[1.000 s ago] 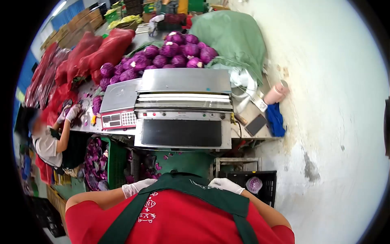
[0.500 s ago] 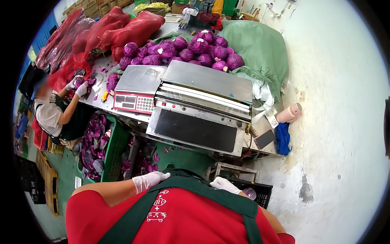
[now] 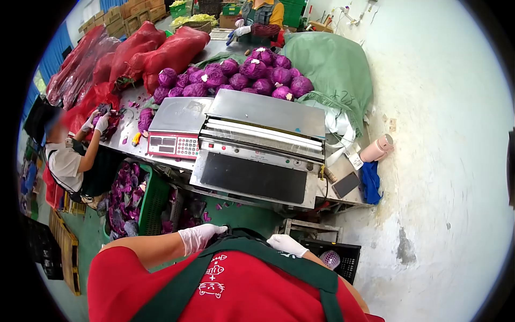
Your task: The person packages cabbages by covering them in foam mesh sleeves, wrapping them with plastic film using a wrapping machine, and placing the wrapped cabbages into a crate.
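Observation:
My left hand [image 3: 201, 238], in a white glove, is at the left edge of the dark green apron [image 3: 241, 246] at my waist; its fingertips are partly hidden there. My right hand [image 3: 288, 244], also gloved, has its fingers curled at the apron's right upper edge; what they hold, if anything, is too small to tell. Beyond both hands stands the wrapping machine [image 3: 257, 155] with a black plate. A scale [image 3: 177, 129] with a red keypad adjoins it on the left. Purple cabbages [image 3: 252, 72] are heaped behind them.
A co-worker [image 3: 67, 155] at the left handles a cabbage; another person [image 3: 260, 16] stands across the table. A green crate [image 3: 153, 201] of purple leaves and a black crate [image 3: 348, 257] flank me. Phone [image 3: 346, 185] and pink bottle [image 3: 377, 148] lie at the right.
The view has turned, and the table and machine now appear tilted. My left hand has come further out from the apron's side. The co-worker's hands have moved around the cabbage.

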A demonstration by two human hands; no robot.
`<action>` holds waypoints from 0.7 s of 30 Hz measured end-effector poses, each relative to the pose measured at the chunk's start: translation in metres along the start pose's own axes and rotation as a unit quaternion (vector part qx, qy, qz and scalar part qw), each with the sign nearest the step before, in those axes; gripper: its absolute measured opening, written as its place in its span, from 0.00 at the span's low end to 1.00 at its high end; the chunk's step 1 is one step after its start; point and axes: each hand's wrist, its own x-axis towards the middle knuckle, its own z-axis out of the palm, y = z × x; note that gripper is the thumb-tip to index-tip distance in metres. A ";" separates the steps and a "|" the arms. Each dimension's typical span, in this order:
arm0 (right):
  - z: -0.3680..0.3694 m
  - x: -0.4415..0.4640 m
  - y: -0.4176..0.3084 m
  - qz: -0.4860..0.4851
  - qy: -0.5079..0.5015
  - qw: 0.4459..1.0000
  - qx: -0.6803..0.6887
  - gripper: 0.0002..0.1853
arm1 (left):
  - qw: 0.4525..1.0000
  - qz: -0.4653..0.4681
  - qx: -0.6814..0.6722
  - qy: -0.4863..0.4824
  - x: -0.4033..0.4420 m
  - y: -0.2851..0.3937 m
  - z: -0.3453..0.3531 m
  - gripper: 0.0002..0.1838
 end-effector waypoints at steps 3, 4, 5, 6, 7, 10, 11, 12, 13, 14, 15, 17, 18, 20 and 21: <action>0.011 0.032 0.034 0.003 0.001 0.997 -0.073 0.16 | 1.000 -0.008 0.028 -0.008 0.058 -0.008 -0.032 0.20; 0.012 0.037 0.043 -0.030 0.011 0.993 -0.117 0.14 | 0.997 -0.019 0.071 -0.025 0.070 -0.013 -0.040 0.21; 0.008 0.031 0.042 -0.105 0.006 0.975 -0.194 0.16 | 0.992 0.020 0.122 -0.029 0.074 -0.016 -0.045 0.26; 0.010 0.019 0.037 -0.089 0.013 0.994 -0.070 0.16 | 0.936 0.110 0.333 0.024 0.090 -0.021 -0.058 0.37; 0.006 0.012 0.030 -0.073 -0.018 0.993 -0.091 0.16 | 0.917 0.115 0.380 0.036 0.126 -0.031 -0.084 0.42; 0.009 0.027 0.049 -0.040 -0.035 0.996 -0.071 0.16 | 0.855 0.115 0.500 0.071 0.070 -0.024 -0.064 0.49; 0.010 0.029 0.061 -0.020 -0.025 0.999 -0.033 0.17 | 0.812 0.112 0.565 0.091 0.025 -0.023 -0.044 0.52; 0.009 0.027 0.064 -0.016 -0.031 0.999 -0.034 0.17 | 0.827 0.174 0.532 0.047 0.006 -0.028 -0.045 0.42; 0.008 0.023 0.063 -0.032 -0.018 0.999 -0.039 0.17 | 0.835 0.308 0.453 0.054 0.044 -0.054 -0.083 0.36; 0.006 0.014 0.044 0.005 -0.012 1.000 -0.018 0.17 | 0.826 0.335 0.449 0.055 0.045 -0.060 -0.085 0.30; 0.005 0.006 0.025 0.042 -0.005 0.999 0.004 0.17 | 0.816 0.363 0.446 0.056 0.046 -0.065 -0.087 0.25; 0.000 0.002 0.003 0.058 -0.042 0.997 -0.026 0.18 | 0.775 0.315 0.537 0.113 0.019 -0.050 -0.063 0.21; 0.001 0.002 -0.002 0.054 -0.058 0.996 -0.028 0.18 | 0.756 0.332 0.543 0.151 0.017 -0.052 -0.063 0.21; 0.010 0.023 0.031 0.031 -0.030 0.998 -0.041 0.19 | 0.630 0.354 0.646 0.244 -0.016 -0.053 -0.042 0.23; 0.014 0.032 0.045 0.037 -0.042 0.998 -0.023 0.19 | 0.633 0.352 0.644 0.246 -0.023 -0.057 -0.040 0.23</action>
